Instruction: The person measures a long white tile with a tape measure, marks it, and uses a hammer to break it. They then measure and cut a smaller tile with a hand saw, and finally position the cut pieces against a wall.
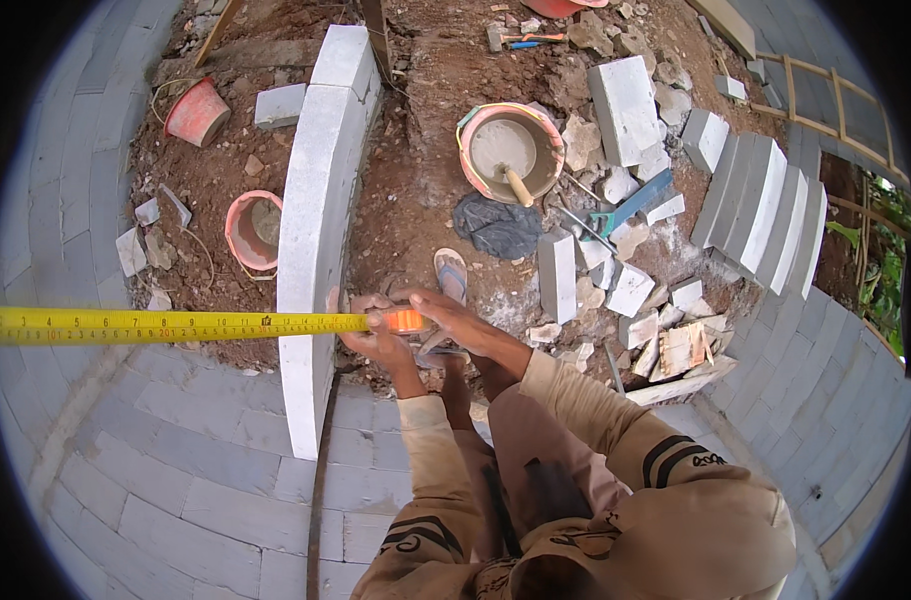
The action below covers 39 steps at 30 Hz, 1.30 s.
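My left hand [381, 335] grips a yellow tape measure blade [156, 323] beside its orange case [407, 319]. My right hand [454, 322] is closed on that case. The blade stretches left across a low wall of white blocks [316, 180] to the edge of the view. Both hands are just right of this wall, above my sandalled foot [450, 270].
A bucket of mortar [524, 118] stands behind a dark sheet [496, 225]. Red buckets [191, 112] lie or stand at left. A handsaw [636, 202], white blocks [621, 105] and rubble cover the dirt at right. Grey block walls [66, 230] curve round the rim.
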Tool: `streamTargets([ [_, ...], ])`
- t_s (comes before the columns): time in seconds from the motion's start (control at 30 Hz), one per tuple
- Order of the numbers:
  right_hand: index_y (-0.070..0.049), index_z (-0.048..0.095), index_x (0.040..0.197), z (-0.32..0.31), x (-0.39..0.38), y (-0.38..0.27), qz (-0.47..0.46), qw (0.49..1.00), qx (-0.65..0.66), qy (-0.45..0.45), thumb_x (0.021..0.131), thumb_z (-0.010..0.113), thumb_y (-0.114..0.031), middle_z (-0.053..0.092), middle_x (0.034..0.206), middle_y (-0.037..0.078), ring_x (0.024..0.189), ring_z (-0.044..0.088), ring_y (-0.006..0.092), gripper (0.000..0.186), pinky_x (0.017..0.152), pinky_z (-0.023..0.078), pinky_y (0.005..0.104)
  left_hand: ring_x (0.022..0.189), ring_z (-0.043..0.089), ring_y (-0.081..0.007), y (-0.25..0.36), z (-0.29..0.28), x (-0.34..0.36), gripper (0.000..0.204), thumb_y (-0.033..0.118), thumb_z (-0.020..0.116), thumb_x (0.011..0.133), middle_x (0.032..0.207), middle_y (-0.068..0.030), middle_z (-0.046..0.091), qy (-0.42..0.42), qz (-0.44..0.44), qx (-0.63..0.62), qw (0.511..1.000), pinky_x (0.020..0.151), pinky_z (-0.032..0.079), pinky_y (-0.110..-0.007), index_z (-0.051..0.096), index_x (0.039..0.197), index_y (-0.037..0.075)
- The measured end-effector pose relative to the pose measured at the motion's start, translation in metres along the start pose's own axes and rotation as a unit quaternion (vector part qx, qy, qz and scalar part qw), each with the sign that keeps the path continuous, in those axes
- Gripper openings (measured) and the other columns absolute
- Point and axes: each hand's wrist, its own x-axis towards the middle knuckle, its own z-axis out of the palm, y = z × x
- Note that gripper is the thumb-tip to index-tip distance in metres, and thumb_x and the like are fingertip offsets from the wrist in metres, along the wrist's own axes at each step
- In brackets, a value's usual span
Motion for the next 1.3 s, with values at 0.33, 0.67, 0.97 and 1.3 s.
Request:
streamTargets([
  [0.33, -0.008, 0.066, 0.123, -0.016, 0.022, -0.038, -0.062, 0.998, -0.010, 0.021, 0.090, 0.076, -0.045, 0.070, 0.104, 0.004, 0.097, 0.066, 0.0184, 0.051, 0.083, 0.051, 0.0339, 0.124, 0.059, -0.0369, 0.030, 0.019, 0.007, 0.134, 0.080, 0.079, 0.066, 0.132, -0.0196, 0.058, -0.073, -0.004, 0.022, 0.997, 0.106, 0.046, -0.046, 0.019, 0.158, 0.003],
  [0.67, -0.009, 0.066, 0.113, -0.189, 0.000, 0.132, -0.003, 0.951, -0.160, 0.265, 0.084, 0.081, -0.032, 0.069, 0.099, 0.008, 0.094, 0.067, 0.0189, 0.040, 0.084, 0.053, 0.0361, 0.138, 0.047, -0.0313, -0.003, -0.027, 0.030, 0.076, 0.056, 0.050, 0.104, 0.142, -0.0196, 0.055, -0.093, -0.036, 0.238, 0.966, 0.116, 0.033, -0.050, 0.033, 0.154, 0.003],
  [0.97, -0.010, 0.049, 0.134, -0.369, 0.067, 0.296, 0.228, 0.778, -0.420, 0.408, 0.075, 0.083, -0.037, 0.052, 0.140, 0.023, 0.126, 0.053, 0.0448, 0.074, 0.104, 0.049, 0.0518, 0.119, 0.062, -0.0256, -0.078, -0.029, 0.155, 0.041, 0.021, 0.060, 0.105, 0.127, -0.0195, 0.065, -0.128, 0.057, 0.304, 0.942, 0.104, 0.048, -0.038, 0.054, 0.136, -0.006],
  [1.3, -0.002, 0.045, 0.143, -0.501, 0.059, 0.315, 0.078, 0.587, -0.577, 0.562, 0.087, 0.069, -0.016, 0.042, 0.148, 0.025, 0.141, 0.038, 0.0447, 0.062, 0.117, 0.035, 0.0506, 0.129, 0.057, -0.0317, -0.166, 0.090, 0.344, 0.047, 0.030, 0.066, 0.100, 0.138, -0.0163, 0.062, -0.205, 0.273, 0.459, 0.820, 0.112, 0.041, -0.043, 0.060, 0.139, 0.004],
])
